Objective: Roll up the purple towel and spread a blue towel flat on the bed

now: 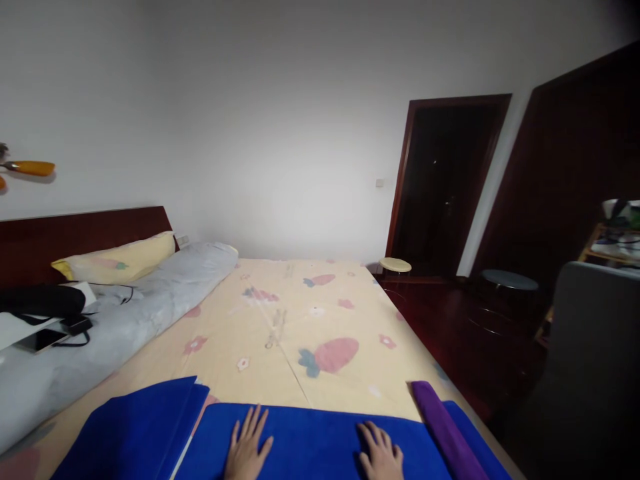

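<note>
L hand (246, 450) & R hand (381, 455) flat, fingers spread, on blue towel (310, 443); no writing legible.

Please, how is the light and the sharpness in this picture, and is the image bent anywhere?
Head view: soft, dim room light, brightest on the white wall; the doorway and right side are very dark; corners darken; the bed edges splay from wide-angle distortion; both hands, left hand and right hand, look slightly soft on the blue cloth.
</note>
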A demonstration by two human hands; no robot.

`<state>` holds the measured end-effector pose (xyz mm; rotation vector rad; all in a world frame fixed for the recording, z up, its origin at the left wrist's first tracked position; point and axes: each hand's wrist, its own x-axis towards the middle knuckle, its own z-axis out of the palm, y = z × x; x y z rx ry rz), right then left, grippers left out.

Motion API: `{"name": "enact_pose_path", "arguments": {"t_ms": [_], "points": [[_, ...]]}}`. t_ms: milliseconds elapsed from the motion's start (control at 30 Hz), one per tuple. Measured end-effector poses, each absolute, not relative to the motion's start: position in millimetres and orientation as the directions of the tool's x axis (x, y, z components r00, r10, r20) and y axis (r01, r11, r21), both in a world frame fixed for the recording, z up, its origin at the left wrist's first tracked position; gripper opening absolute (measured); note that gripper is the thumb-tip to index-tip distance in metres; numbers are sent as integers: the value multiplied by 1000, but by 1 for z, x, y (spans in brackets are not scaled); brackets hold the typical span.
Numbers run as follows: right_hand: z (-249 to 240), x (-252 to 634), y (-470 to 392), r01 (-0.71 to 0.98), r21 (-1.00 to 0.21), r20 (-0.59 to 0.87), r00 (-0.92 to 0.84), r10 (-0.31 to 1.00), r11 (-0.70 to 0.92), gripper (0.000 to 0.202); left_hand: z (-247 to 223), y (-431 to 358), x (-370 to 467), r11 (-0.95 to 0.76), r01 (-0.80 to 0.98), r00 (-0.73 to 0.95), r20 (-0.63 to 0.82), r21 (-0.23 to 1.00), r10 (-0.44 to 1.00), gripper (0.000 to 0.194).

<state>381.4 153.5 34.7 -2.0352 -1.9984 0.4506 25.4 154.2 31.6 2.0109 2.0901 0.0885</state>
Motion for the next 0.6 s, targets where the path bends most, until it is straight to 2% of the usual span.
{"name": "enact_pose_path", "arguments": {"t_ms": [167, 267, 367, 433, 467, 533, 600], "points": [[24, 450, 146, 932, -270, -26, 246, 969, -243, 58, 49, 147, -53, 244, 961, -211, -226, 129, 951, 67], [21, 465, 144, 926, -258, -31, 276, 961, -274, 60, 64, 144, -64, 323, 943, -292, -266, 80, 919, 70], [20, 449, 143, 932, -250, 20, 275, 961, -262, 60, 72, 140, -36, 352, 936, -342, -208, 13, 916, 71], [18, 417, 140, 952, -256, 70, 189, 979, -166, 59, 69, 134, 4, 290, 956, -281, -153, 39, 947, 72], [16, 395, 137, 961, -262, 82, 118, 990, -93, 59, 65, 132, 28, 224, 970, -208, -159, 92, 965, 73], [13, 347, 129, 959, -279, 75, -34, 997, 53, 62, 54, 125, 79, 51, 969, -2, -199, 243, 980, 76], [9, 306, 118, 950, -293, 46, -95, 994, 104, 56, 40, 118, 121, -20, 939, 127, -293, 344, 947, 71]]}}
